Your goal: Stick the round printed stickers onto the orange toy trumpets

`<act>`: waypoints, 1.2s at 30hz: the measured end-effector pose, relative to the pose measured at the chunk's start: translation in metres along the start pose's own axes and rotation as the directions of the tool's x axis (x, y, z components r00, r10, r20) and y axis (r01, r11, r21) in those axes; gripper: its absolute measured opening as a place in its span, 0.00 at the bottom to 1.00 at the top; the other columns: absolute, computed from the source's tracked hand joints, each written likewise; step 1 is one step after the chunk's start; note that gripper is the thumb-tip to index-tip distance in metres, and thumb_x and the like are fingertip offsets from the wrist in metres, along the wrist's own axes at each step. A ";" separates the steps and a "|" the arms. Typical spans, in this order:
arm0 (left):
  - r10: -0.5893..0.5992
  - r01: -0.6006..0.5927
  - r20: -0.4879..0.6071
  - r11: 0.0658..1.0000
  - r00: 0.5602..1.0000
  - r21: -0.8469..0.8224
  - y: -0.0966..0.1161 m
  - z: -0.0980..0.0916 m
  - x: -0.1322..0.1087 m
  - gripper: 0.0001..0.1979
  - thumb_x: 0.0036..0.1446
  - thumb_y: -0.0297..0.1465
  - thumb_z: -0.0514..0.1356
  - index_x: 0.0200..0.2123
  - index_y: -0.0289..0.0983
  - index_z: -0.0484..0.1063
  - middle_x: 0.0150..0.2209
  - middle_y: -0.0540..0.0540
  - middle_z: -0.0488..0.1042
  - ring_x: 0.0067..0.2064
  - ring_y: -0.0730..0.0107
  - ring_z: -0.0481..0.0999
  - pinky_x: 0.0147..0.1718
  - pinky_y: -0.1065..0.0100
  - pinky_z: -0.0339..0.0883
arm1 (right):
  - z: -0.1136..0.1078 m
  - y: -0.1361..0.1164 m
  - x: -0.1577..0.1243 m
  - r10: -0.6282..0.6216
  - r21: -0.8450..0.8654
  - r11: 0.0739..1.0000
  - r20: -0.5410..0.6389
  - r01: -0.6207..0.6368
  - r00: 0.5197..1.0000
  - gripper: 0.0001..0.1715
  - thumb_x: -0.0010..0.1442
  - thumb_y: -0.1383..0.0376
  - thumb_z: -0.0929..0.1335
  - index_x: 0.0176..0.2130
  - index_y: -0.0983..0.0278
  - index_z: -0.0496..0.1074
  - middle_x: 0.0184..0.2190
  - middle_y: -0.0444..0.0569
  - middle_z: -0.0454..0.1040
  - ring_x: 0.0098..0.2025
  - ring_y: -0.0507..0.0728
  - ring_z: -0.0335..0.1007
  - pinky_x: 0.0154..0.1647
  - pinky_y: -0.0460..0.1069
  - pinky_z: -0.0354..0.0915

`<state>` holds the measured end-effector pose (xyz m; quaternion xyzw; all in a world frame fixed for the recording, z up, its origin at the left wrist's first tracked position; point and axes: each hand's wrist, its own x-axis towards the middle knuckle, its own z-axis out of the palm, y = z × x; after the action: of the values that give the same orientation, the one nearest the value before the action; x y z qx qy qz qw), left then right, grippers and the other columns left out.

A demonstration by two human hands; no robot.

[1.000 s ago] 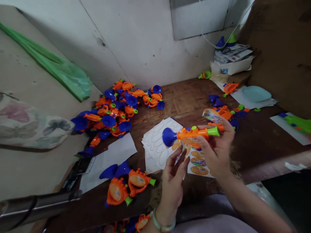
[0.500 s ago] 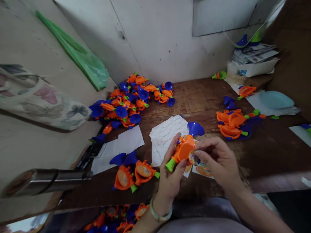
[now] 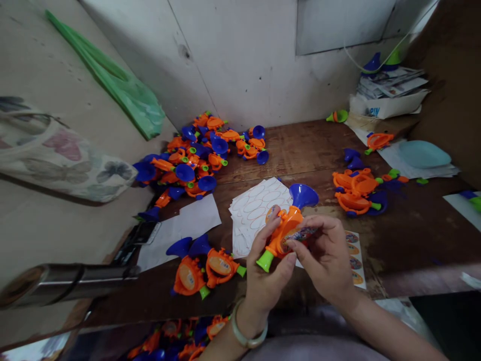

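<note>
My left hand (image 3: 267, 273) grips an orange toy trumpet (image 3: 284, 231) with a blue bell pointing up and a green mouthpiece pointing down. My right hand (image 3: 327, 258) is closed on its right side, thumb and fingers pinching an oval sticker (image 3: 302, 233) against the trumpet's body. Both hands are above the near edge of the wooden table (image 3: 406, 235). Under them lie white peeled sticker sheets (image 3: 255, 205) and a sheet with printed oval stickers (image 3: 353, 255).
A big heap of orange and blue trumpets (image 3: 195, 158) fills the far left corner. Two stickered trumpets (image 3: 205, 265) lie front left, a smaller group (image 3: 356, 190) at the right. A paper stack (image 3: 391, 93), a teal plate (image 3: 423, 154) and a green bag (image 3: 124, 95) are around.
The trumpet passed from my right hand into my left and turned bell-up. My right hand then brought a sticker to its side. The view shifted left.
</note>
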<state>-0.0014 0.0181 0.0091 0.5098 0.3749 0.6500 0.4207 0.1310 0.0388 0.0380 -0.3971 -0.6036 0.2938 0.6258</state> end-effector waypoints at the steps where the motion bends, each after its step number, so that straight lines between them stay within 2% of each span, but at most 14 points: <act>1: 0.001 -0.001 -0.009 1.000 1.000 0.004 0.000 0.000 0.000 0.26 0.66 0.33 0.71 0.66 0.52 0.77 0.73 0.42 0.72 0.74 0.48 0.70 0.73 0.47 0.65 | 0.000 0.000 0.000 0.010 -0.005 1.000 -0.003 -0.010 1.000 0.22 0.64 0.72 0.76 0.51 0.54 0.69 0.42 0.44 0.75 0.40 0.54 0.80 0.39 0.47 0.81; 4: 0.000 0.000 -0.025 1.000 1.000 -0.003 0.000 0.002 0.002 0.25 0.67 0.33 0.70 0.65 0.51 0.78 0.72 0.42 0.72 0.74 0.48 0.71 0.73 0.47 0.66 | 0.001 0.000 0.000 0.058 0.018 0.998 -0.011 -0.058 0.998 0.20 0.64 0.71 0.76 0.50 0.55 0.70 0.42 0.44 0.75 0.40 0.54 0.79 0.39 0.47 0.81; 9: 0.000 -0.001 -0.025 0.999 1.000 -0.043 -0.001 0.003 0.003 0.23 0.69 0.32 0.69 0.65 0.55 0.78 0.72 0.45 0.73 0.74 0.52 0.71 0.72 0.53 0.68 | 0.002 0.000 0.000 0.074 0.052 0.996 -0.002 -0.074 0.997 0.21 0.63 0.73 0.76 0.50 0.54 0.70 0.42 0.43 0.74 0.41 0.52 0.78 0.41 0.45 0.80; 14: -0.003 -0.001 -0.062 0.998 0.998 -0.063 -0.001 0.004 0.003 0.21 0.68 0.34 0.70 0.63 0.51 0.80 0.70 0.42 0.75 0.73 0.49 0.71 0.70 0.51 0.70 | 0.004 0.001 -0.001 0.064 0.026 0.998 0.021 -0.064 0.998 0.21 0.64 0.73 0.75 0.50 0.55 0.69 0.41 0.43 0.74 0.40 0.53 0.78 0.39 0.46 0.79; 17: 0.001 -0.009 -0.092 0.996 0.996 -0.086 -0.003 0.006 0.002 0.20 0.69 0.34 0.69 0.62 0.51 0.81 0.70 0.42 0.76 0.72 0.48 0.73 0.69 0.50 0.72 | 0.004 0.003 0.000 -0.008 -0.019 1.000 0.031 0.009 0.999 0.18 0.66 0.72 0.73 0.50 0.54 0.69 0.40 0.44 0.75 0.40 0.54 0.78 0.39 0.48 0.78; 20: 0.049 -0.058 -0.090 0.993 0.995 -0.103 -0.004 0.008 0.000 0.21 0.69 0.31 0.68 0.63 0.53 0.80 0.71 0.43 0.74 0.73 0.47 0.70 0.70 0.48 0.70 | 0.000 0.006 0.005 -0.165 -0.171 0.972 0.003 0.163 0.986 0.13 0.67 0.70 0.72 0.47 0.54 0.71 0.38 0.45 0.77 0.44 0.59 0.77 0.46 0.55 0.77; 22: 0.083 -0.090 -0.078 0.991 0.994 -0.100 -0.004 0.009 -0.003 0.22 0.69 0.30 0.68 0.64 0.53 0.79 0.72 0.44 0.73 0.74 0.47 0.69 0.71 0.47 0.68 | -0.002 0.008 0.010 -0.227 -0.284 0.934 -0.001 0.217 0.974 0.09 0.67 0.69 0.72 0.44 0.54 0.73 0.36 0.46 0.77 0.47 0.62 0.75 0.49 0.59 0.75; 27: 0.099 -0.105 -0.067 0.990 0.993 -0.097 -0.003 0.008 -0.006 0.23 0.70 0.29 0.67 0.65 0.52 0.78 0.73 0.44 0.72 0.76 0.48 0.67 0.73 0.46 0.65 | -0.002 0.009 0.014 -0.212 -0.307 0.930 0.004 0.202 0.977 0.08 0.68 0.69 0.72 0.43 0.54 0.74 0.36 0.46 0.77 0.47 0.62 0.73 0.48 0.58 0.73; 31: 0.097 -0.103 -0.061 0.990 0.993 -0.098 -0.002 0.008 -0.006 0.23 0.70 0.29 0.66 0.65 0.52 0.78 0.73 0.45 0.71 0.76 0.51 0.66 0.74 0.50 0.65 | 0.001 0.007 0.013 -0.214 -0.308 0.928 0.014 0.207 0.977 0.09 0.68 0.70 0.72 0.44 0.55 0.74 0.37 0.46 0.77 0.46 0.61 0.73 0.47 0.58 0.72; 36: 0.096 -0.103 -0.072 0.991 0.993 -0.091 -0.002 0.006 -0.006 0.23 0.69 0.28 0.67 0.65 0.51 0.78 0.72 0.43 0.72 0.75 0.49 0.68 0.73 0.48 0.65 | -0.001 0.010 0.012 -0.218 -0.370 0.903 0.043 0.218 0.975 0.06 0.70 0.67 0.71 0.44 0.55 0.73 0.38 0.47 0.75 0.46 0.62 0.73 0.49 0.59 0.73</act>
<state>0.0057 0.0141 0.0061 0.4850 0.3319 0.7041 0.3985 0.1343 0.0535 0.0361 -0.4385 -0.6890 0.1021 0.5680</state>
